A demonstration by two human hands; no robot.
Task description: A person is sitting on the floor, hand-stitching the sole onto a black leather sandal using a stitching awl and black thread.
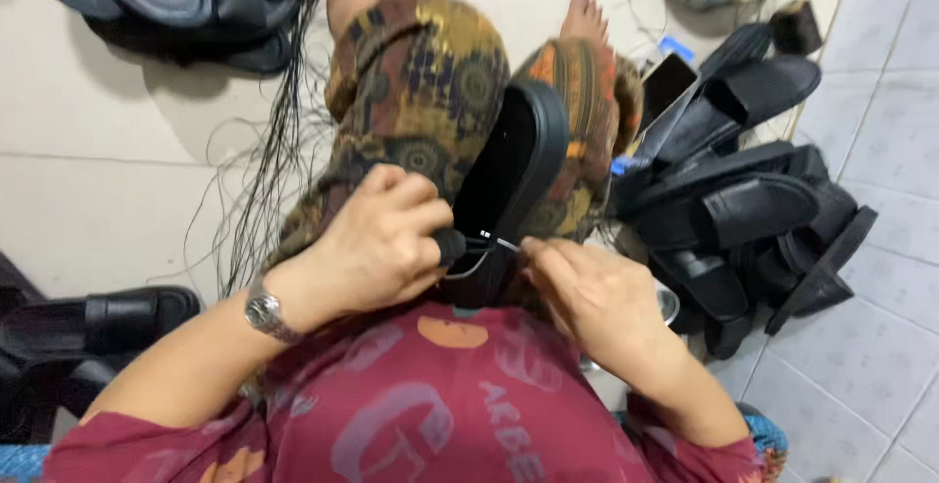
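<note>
**Black sandal stitched between the knees**

In the head view, a dark red printed shirt fills the bottom of the frame, nearest the lens. Just beyond it, the left hand is closed around a short black tool handle, a silver wristwatch being worn on that wrist. The right hand is pinched shut on a thin pale thread or needle at the edge of a black moulded rubber sandal; which of the two cannot be told through the blur. The sandal is stood on edge, wedged between the knees in brown patterned trousers, with its sole turned towards the right knee.

For a clean stitch, the sandal is best kept clamped firmly by the knees, the tool driven square to the edge, and the thread drawn taut by the right hand without being jerked.

A heap of black finished sandals is piled on the pale tiled floor to the right. Long dark loose threads are strewn to the left, and a further black sandal lies at the left edge.
</note>
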